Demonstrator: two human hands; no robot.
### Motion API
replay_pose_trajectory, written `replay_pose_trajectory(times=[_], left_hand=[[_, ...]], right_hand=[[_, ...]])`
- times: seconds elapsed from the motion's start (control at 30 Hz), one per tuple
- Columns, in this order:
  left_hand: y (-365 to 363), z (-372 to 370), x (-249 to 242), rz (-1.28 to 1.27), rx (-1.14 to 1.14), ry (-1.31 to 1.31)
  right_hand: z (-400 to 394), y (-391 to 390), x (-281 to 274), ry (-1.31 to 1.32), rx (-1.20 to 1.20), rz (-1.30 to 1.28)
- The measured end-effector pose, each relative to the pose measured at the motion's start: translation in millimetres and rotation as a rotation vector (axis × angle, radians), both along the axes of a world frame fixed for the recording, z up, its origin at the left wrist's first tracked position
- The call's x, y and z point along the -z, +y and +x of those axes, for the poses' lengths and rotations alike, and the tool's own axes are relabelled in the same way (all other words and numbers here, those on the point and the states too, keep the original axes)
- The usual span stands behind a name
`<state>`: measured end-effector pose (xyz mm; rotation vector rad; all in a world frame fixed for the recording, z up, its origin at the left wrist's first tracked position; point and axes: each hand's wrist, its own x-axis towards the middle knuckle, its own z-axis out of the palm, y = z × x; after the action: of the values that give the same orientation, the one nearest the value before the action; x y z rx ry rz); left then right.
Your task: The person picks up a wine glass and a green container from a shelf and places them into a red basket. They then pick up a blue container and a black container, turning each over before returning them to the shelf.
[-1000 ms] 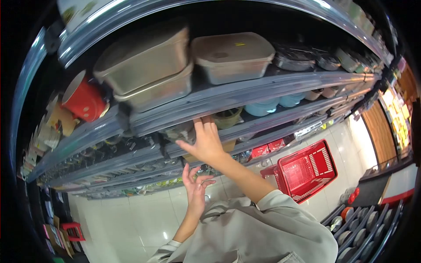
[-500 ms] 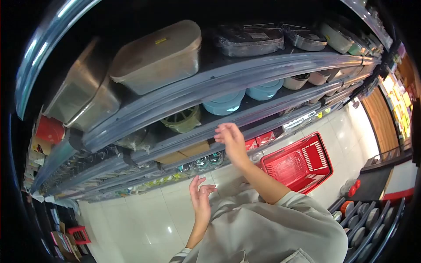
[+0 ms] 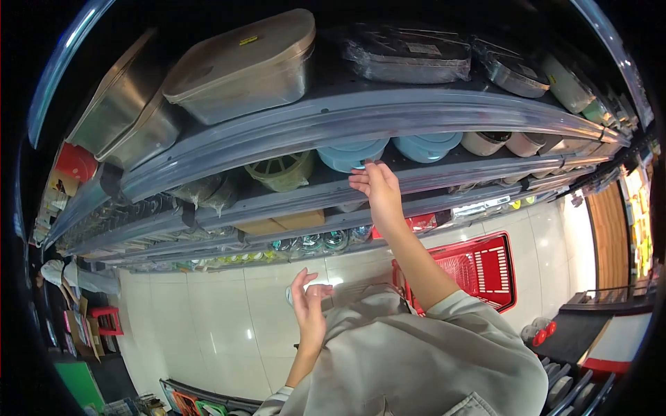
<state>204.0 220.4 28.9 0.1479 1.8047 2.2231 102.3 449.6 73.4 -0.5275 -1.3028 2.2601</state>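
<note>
My right hand (image 3: 379,186) is raised to a middle shelf, its fingertips overlapping the lower edge of a light-blue lidded container (image 3: 352,154). Its fingers are loosely bent and apart, with nothing visibly gripped. A second light-blue container (image 3: 428,146) sits to the right of the first. On the left stands a greenish round container with a spoked top (image 3: 279,171). Lower down, in front of my body, my left hand (image 3: 309,301) hangs over the floor with fingers apart and slightly curved, holding nothing.
Large metal lidded boxes (image 3: 243,73) and plastic-wrapped dark-lidded trays (image 3: 409,59) stand on the upper shelf, whose rail (image 3: 347,114) crosses above my right hand. A red shopping basket (image 3: 494,270) rests on the tiled floor (image 3: 215,312) beside my right arm.
My right hand has moved up to the first blue container. My left hand has shifted slightly left, still open. The view has turned a little, and the shelves and basket appear shifted.
</note>
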Motion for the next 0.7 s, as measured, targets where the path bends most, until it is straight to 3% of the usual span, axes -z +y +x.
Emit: replay_pose_trajectory(times=[0.4,0.7], left_hand=[[-11.1,-21.0,-4.4,-0.007,0.101,0.039],[-52.9,-64.0,-12.3,-0.008,0.305,0.064]], right_hand=[[-3.8,-5.9,12.6,0.047,0.048,0.206],[8.8,-35.2,2.7,0.082,0.251,0.216]])
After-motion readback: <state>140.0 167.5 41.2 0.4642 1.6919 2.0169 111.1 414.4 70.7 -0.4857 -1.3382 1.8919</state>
